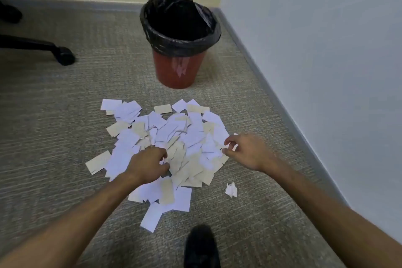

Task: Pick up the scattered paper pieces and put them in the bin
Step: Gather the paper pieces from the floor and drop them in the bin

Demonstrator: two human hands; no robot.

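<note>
A heap of white and beige paper pieces (174, 137) lies spread on the grey carpet. Beyond it stands a red bin (179, 69) lined with a black bag, its mouth open and dark inside. My left hand (148, 163) rests on the near left part of the heap, fingers curled down into the papers. My right hand (248, 152) is at the heap's right edge, its thumb and fingers pinching a white piece. A small crumpled white scrap (231, 189) lies apart to the right of the heap.
A white wall (326, 50) with a grey skirting runs along the right; a yellowish wall closes the back. A black office chair leg with a castor (63, 54) sits at the far left. A black shoe (201, 246) stands on the carpet at the bottom.
</note>
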